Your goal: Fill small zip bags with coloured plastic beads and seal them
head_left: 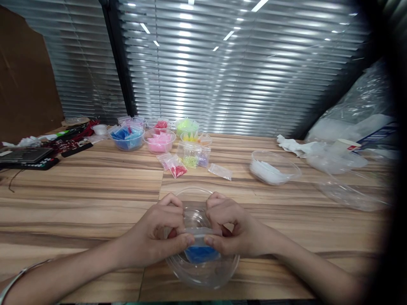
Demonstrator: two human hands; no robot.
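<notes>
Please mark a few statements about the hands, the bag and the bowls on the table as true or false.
1. Both hands pinch one small clear bag of blue bits. True: the left hand and right hand grip its top edge.
2. The bag is held over a red plate. False: it is over a clear bowl.
3. A bowl of blue packets stands at the far side of the table. True.
4. The pink bowl is left of the blue one. False: it is to its right.
5. A packet of red bits lies on the table. True.
</notes>
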